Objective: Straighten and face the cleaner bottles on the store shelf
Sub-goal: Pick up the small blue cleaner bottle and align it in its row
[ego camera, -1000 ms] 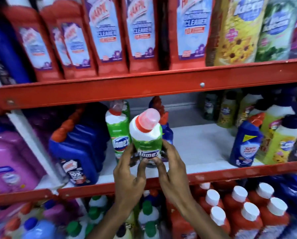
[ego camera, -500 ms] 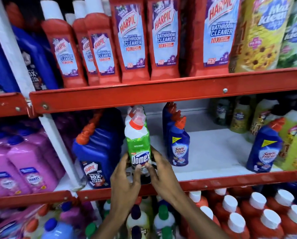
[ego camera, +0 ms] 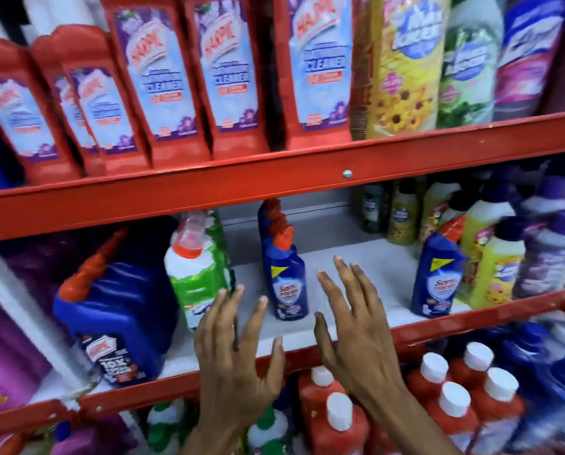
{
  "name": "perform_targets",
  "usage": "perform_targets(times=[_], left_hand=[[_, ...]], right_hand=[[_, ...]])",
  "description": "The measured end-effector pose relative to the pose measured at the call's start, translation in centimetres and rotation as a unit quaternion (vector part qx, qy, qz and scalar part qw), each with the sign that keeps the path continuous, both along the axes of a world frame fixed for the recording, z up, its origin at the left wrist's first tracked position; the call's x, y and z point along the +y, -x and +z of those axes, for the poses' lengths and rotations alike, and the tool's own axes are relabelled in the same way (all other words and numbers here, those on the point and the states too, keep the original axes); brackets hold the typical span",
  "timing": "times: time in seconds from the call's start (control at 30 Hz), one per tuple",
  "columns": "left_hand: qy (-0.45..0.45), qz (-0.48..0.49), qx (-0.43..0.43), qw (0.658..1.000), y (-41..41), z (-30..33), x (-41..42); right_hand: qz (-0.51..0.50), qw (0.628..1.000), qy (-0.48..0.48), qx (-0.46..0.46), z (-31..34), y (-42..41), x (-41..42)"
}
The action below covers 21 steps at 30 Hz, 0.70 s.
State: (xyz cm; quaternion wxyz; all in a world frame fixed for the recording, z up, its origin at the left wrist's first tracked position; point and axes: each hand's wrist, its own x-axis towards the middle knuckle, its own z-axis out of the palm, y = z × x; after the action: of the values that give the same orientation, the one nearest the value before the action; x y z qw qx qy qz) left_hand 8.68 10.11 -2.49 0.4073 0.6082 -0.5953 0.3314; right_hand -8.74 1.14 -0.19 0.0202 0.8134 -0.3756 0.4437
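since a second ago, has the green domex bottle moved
Yes. The green Domex bottle was held tilted above the red shelf lip; now it stands on the shelf, both hands off it.

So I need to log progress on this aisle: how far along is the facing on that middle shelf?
Done, apparently: the green bottle stands upright at the shelf front. In hand: nothing; the left hand and right hand are open, fingers spread, near the middle blue bottle. Left: the other blue bottle stands apart, with bare shelf between.

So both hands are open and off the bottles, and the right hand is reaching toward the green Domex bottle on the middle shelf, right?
Not quite. In the head view both hands are open and empty, but the left hand is by the green Domex bottle; the right hand hovers over bare shelf.
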Motion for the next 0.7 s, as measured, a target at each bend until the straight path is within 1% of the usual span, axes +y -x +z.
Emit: perform_targets(times=[0.1, 0.17, 0.27, 0.33, 0.4, 0.47, 0.57, 0.7], left_hand=[[-0.08, -0.038, -0.042, 0.995, 3.2, -0.4, -2.9], [-0.13, -0.069, -0.058, 0.988, 5.6, -0.7, -5.1], [-0.193, -0.106, -0.053, 0.974, 9.0, -1.0, -8.3], [-0.226, -0.132, -0.036, 0.964, 11.3, -0.9, -10.4], [-0.26, -0.164, 0.005, 0.952, 13.3, -0.8, -12.4], [-0.282, -0.186, 0.058, 0.939, 15.1, -0.6, -14.0], [-0.286, -0.216, 0.141, 0.923, 17.3, -0.4, -16.2], [-0.274, -0.252, 0.265, 0.89, 19.0, -0.1, -18.2]], right_hand=[[-0.073, 0.997, 0.013, 0.032, -0.3, 4.0, -1.7], [-0.114, 0.993, 0.002, 0.044, -0.5, 6.8, -2.9], [-0.161, 0.985, -0.014, 0.058, -1.0, 10.6, -4.7], [-0.172, 0.984, -0.03, 0.042, -1.4, 13.0, -5.9], [-0.163, 0.985, -0.047, 0.021, -2.0, 14.8, -7.0], [-0.133, 0.987, -0.087, -0.017, -2.6, 16.0, -7.9], [-0.072, 0.976, -0.189, -0.084, -2.9, 17.0, -9.4], [-0.003, 0.966, -0.228, -0.118, -2.0, 17.1, -11.3]])
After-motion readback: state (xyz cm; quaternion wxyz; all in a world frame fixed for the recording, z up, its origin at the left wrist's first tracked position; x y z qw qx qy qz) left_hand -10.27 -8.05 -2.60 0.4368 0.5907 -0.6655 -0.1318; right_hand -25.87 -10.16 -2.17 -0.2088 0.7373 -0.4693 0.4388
